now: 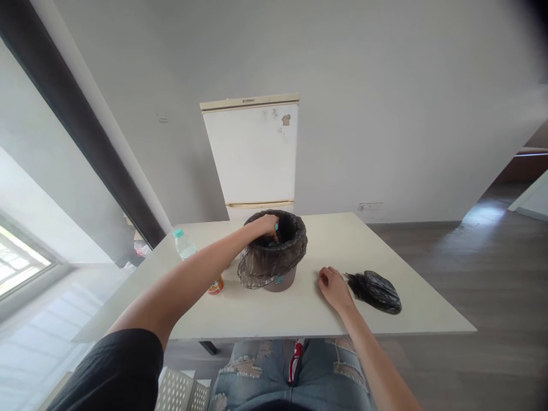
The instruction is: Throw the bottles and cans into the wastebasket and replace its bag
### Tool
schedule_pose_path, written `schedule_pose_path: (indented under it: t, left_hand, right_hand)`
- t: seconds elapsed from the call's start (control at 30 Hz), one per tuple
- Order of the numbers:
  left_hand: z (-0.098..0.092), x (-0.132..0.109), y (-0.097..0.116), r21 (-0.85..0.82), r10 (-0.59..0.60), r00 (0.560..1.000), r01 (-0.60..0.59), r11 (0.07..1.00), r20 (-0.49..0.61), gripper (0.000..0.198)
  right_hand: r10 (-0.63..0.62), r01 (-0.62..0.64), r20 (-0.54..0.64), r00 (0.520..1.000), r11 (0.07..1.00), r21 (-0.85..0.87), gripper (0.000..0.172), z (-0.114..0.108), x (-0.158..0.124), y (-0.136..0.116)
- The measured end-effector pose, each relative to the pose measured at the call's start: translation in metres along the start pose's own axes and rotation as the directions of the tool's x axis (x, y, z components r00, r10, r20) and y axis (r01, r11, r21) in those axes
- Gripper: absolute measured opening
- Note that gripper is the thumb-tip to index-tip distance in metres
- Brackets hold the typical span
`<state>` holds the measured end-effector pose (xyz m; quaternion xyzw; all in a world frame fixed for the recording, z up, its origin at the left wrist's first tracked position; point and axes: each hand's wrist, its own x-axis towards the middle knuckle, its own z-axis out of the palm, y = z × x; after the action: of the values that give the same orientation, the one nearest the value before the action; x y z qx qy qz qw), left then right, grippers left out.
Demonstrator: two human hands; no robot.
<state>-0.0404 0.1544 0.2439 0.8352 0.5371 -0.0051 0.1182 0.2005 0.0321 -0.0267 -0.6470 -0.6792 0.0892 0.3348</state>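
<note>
My left hand (267,226) reaches into the mouth of a small trash bin (282,281) lined with a dark, see-through garbage bag (268,264). The bag is folded out over the rim and hangs down the sides. A bit of teal (277,226) shows at my left fingers; what it belongs to is hidden inside the bin. My right hand (333,286) rests on the white table, fingers loosely curled, with nothing visible in them. Just right of it lies a bundle of black plastic bags (375,291).
On the left of the white table (411,308) stand a clear plastic bottle (184,245) with a teal cap and an orange can (216,285), both partly behind my left forearm. A white refrigerator (257,151) stands beyond the table against the grey wall. A perforated plastic stool or basket (173,391) is below.
</note>
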Motion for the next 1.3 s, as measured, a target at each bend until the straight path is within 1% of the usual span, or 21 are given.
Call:
schedule_pose_path:
  t: [0.1, 0.17, 0.23, 0.27, 0.3, 0.33, 0.4, 0.43, 0.47, 0.5, 0.53, 0.6, 0.67, 0.73, 0.83, 0.97, 1.03, 1.1, 1.13, 1.2, 1.3]
  left_hand:
    - [-0.005, -0.002, 0.001, -0.001, 0.03, 0.999, -0.03, 1.0, -0.019, 0.059]
    - [-0.016, -0.012, -0.007, -0.019, 0.05, 0.997, -0.051, 0.999, -0.059, 0.057]
    - [-0.033, -0.031, -0.027, -0.077, 0.049, 0.985, -0.063, 0.995, -0.167, 0.053]
    - [-0.042, -0.044, -0.043, -0.135, 0.027, 0.961, -0.067, 0.989, -0.276, 0.053]
    - [-0.05, -0.058, -0.063, -0.191, -0.013, 0.92, -0.068, 0.979, -0.391, 0.05]
    - [-0.058, -0.073, -0.085, -0.212, -0.08, 0.854, -0.036, 0.977, -0.514, 0.045]
    - [-0.066, -0.1, -0.135, -0.224, -0.261, 0.651, 0.141, 0.964, -0.713, 0.038]
    - [-0.066, -0.11, -0.16, -0.233, -0.341, 0.586, 0.253, 0.939, -0.735, 0.042]
    - [-0.063, -0.118, -0.183, -0.246, -0.424, 0.542, 0.372, 0.895, -0.725, 0.05]
    - [-0.058, -0.123, -0.203, -0.253, -0.495, 0.527, 0.465, 0.848, -0.691, 0.059]
    - [-0.05, -0.125, -0.221, -0.256, -0.549, 0.532, 0.526, 0.811, -0.644, 0.066]
    - [-0.03, -0.124, -0.246, -0.248, -0.586, 0.6, 0.553, 0.796, -0.545, 0.067]
    - [-0.012, -0.12, -0.259, -0.259, -0.598, 0.652, 0.546, 0.797, -0.467, 0.053]
    - [0.001, -0.118, -0.264, -0.279, -0.62, 0.654, 0.557, 0.782, -0.432, 0.033]
    - [0.002, -0.119, -0.265, -0.299, -0.646, 0.621, 0.577, 0.76, -0.443, 0.018]
    - [-0.028, -0.134, -0.248, -0.322, -0.638, 0.542, 0.567, 0.758, -0.547, 0.022]
    - [-0.051, -0.149, -0.221, -0.323, -0.553, 0.467, 0.484, 0.813, -0.69, 0.025]
    - [-0.074, -0.166, -0.182, -0.276, -0.382, 0.362, 0.312, 0.909, -0.85, 0.026]
    - [-0.083, -0.175, -0.16, -0.235, -0.306, 0.34, 0.232, 0.944, -0.889, 0.026]
    - [-0.097, -0.188, -0.114, -0.18, -0.195, 0.263, 0.08, 0.98, -0.945, 0.023]
    - [-0.103, -0.19, -0.055, -0.138, -0.091, 0.408, -0.088, 0.986, -0.909, 0.018]
  right_hand:
    - [0.007, -0.007, 0.009, 1.0, 1.0, 0.011, 0.01, -0.002, -0.001, -0.001]
    - [0.007, -0.008, 0.013, 1.0, 1.0, 0.013, 0.01, -0.002, -0.002, -0.002]
    - [0.002, -0.002, 0.013, 1.0, 1.0, 0.007, 0.01, -0.003, -0.002, -0.001]
    - [-0.002, 0.002, 0.014, 1.0, 1.0, 0.007, 0.01, -0.003, -0.002, 0.0]
    - [-0.007, 0.007, 0.016, 1.0, 1.0, 0.008, 0.01, -0.003, -0.002, 0.001]
    - [-0.01, 0.009, 0.016, 1.0, 1.0, 0.01, 0.01, -0.003, -0.002, 0.002]
    - [-0.017, 0.017, 0.016, 1.0, 1.0, 0.005, 0.009, -0.002, -0.002, 0.004]
    - [-0.021, 0.022, 0.016, 1.0, 1.0, -0.002, 0.009, -0.001, -0.002, 0.005]
    - [-0.025, 0.025, 0.017, 1.0, 1.0, -0.009, 0.009, 0.0, -0.001, 0.006]
    - [-0.026, 0.026, 0.019, 0.999, 1.0, -0.013, 0.008, 0.001, -0.001, 0.006]
    - [-0.025, 0.025, 0.021, 0.999, 1.0, -0.015, 0.008, 0.001, -0.001, 0.007]
    - [-0.02, 0.02, 0.017, 1.0, 1.0, -0.012, 0.008, 0.002, -0.001, 0.007]
    - [-0.023, 0.023, 0.007, 1.0, 1.0, -0.014, 0.008, 0.002, 0.0, 0.006]
    - [-0.029, 0.029, 0.009, 1.0, 0.999, -0.02, 0.009, 0.001, 0.0, 0.005]
    - [-0.023, 0.023, 0.026, 0.999, 1.0, -0.019, 0.011, 0.0, 0.0, 0.004]
    - [0.002, -0.002, 0.033, 0.999, 1.0, -0.018, 0.01, 0.0, 0.0, 0.004]
    - [0.0, 0.0, 0.038, 0.999, 1.0, -0.008, 0.01, -0.001, -0.001, 0.003]
    - [-0.006, 0.006, 0.044, 0.999, 1.0, 0.006, 0.011, -0.002, -0.001, 0.002]
    - [-0.006, 0.006, 0.046, 0.999, 1.0, 0.011, 0.011, -0.002, -0.002, 0.002]
    - [0.0, -0.001, 0.047, 0.999, 1.0, 0.013, 0.011, -0.003, -0.002, 0.0]
    - [0.005, -0.004, 0.047, 0.999, 1.0, -0.003, 0.011, -0.004, -0.002, -0.001]
